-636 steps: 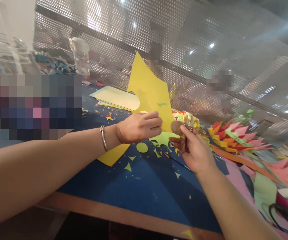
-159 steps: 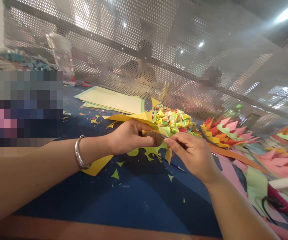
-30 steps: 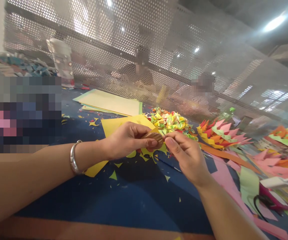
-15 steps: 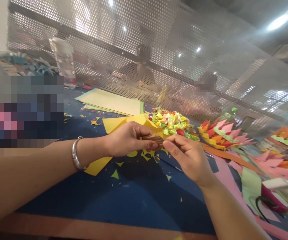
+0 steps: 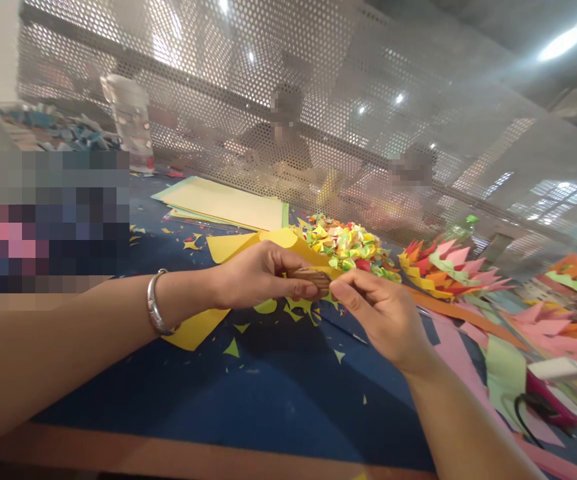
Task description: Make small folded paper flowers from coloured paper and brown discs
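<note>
My left hand point(image 5: 261, 275), a silver bangle on its wrist, is closed on a yellow paper sheet point(image 5: 228, 247) and pinches a small brown ridged disc point(image 5: 309, 277) against it. My right hand point(image 5: 381, 312) meets it from the right, thumb and fingers pinched at the disc's edge. Both hands hover just above the blue table mat point(image 5: 268, 387). What my right fingers grip under the disc is hidden.
A heap of small folded coloured paper bits point(image 5: 348, 243) lies just behind my hands. Zigzag paper strips point(image 5: 448, 270) and pink and green sheets spread to the right, with scissors point(image 5: 543, 407). A stack of pale sheets point(image 5: 223, 203) lies further back. People sit beyond a perforated screen point(image 5: 318, 100).
Over the last second my hands barely moved; the yellow sheet's edge curled up slightly behind my left hand. Much earlier, the sheet stood upright and my right hand held scissors.
</note>
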`<state>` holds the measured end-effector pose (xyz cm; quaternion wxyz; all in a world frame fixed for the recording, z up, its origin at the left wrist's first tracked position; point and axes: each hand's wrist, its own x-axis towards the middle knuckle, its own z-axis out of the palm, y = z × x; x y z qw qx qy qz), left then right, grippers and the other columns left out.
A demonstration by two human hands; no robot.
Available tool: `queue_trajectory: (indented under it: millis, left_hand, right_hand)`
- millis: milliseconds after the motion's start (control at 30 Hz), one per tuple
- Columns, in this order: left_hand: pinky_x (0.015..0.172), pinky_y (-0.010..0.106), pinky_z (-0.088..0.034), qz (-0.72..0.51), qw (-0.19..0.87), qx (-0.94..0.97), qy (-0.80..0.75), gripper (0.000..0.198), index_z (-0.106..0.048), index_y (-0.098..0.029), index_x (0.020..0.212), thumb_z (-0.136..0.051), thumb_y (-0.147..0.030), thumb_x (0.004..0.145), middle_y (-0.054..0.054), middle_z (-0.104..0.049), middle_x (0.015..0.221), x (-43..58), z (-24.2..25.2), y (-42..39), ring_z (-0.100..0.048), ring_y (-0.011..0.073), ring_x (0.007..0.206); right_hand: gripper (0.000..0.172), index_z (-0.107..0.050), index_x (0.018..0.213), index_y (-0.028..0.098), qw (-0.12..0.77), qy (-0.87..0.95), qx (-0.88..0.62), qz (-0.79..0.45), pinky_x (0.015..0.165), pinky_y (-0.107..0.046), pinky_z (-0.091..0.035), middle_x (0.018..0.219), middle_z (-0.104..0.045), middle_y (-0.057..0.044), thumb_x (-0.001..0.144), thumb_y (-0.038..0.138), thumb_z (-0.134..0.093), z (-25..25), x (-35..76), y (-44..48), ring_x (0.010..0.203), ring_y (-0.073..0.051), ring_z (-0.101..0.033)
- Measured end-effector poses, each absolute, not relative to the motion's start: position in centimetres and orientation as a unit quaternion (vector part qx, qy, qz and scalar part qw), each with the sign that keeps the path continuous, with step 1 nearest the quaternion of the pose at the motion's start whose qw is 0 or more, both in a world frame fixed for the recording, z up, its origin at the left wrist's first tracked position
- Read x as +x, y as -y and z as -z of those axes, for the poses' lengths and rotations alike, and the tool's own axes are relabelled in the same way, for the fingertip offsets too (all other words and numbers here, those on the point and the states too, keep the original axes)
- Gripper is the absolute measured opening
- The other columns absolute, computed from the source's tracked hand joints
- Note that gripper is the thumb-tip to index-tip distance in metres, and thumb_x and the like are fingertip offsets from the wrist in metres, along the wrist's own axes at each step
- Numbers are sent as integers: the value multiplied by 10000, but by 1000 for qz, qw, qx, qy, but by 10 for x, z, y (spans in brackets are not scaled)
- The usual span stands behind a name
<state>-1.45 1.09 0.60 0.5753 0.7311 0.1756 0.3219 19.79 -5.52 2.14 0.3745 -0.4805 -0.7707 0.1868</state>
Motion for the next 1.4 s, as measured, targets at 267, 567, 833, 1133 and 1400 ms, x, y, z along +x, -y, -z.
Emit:
queue_trajectory:
  millis: [267, 567, 833, 1133, 1400]
  left_hand:
    - [840, 226, -543, -328, 573, 731, -169, 175, -777, -179, 973, -693, -130, 828, 24, -788, 1015, -16, -10, -11, -711, 121, 911]
    - [868, 237, -543, -318, 580, 734, -153, 167, -777, -170, 971, -685, -127, 839, 29, -788, 1012, -17, -10, -13, -709, 127, 926]
    - [900, 270, -541, -322, 588, 728, -146, 164, -772, -170, 966, -687, -136, 830, 32, -784, 1028, -16, -9, -15, -703, 132, 945]
    - [847, 251, -541, -317, 587, 730, -149, 144, -776, -164, 912, -685, -104, 819, 25, -785, 924, -16, -12, -12, -697, 121, 870]
    - [833, 250, -527, -302, 580, 741, -152, 125, -775, -178, 872, -682, -117, 815, -4, -776, 852, -17, -12, -11, -689, 120, 849]
  right_hand:
    - [322, -617, 737, 199, 371, 774, -480, -178, 494, -252, -288, 602, -413, 44, 951, 436, -572, -23, 200, 55, 542, -97, -355]
    - [320, -625, 741, 203, 373, 774, -482, -171, 497, -253, -293, 599, -416, 43, 954, 434, -568, -23, 200, 55, 542, -99, -354]
    - [349, -610, 725, 199, 372, 773, -485, -169, 510, -259, -303, 612, -415, 36, 959, 452, -554, -23, 200, 55, 558, -105, -355]
    - [347, -618, 731, 200, 363, 776, -489, -164, 512, -266, -310, 617, -440, 27, 958, 455, -554, -23, 200, 55, 562, -111, -375]
    - [342, -625, 737, 198, 356, 780, -488, -164, 517, -269, -300, 610, -434, 36, 957, 452, -560, -22, 199, 56, 555, -104, -372]
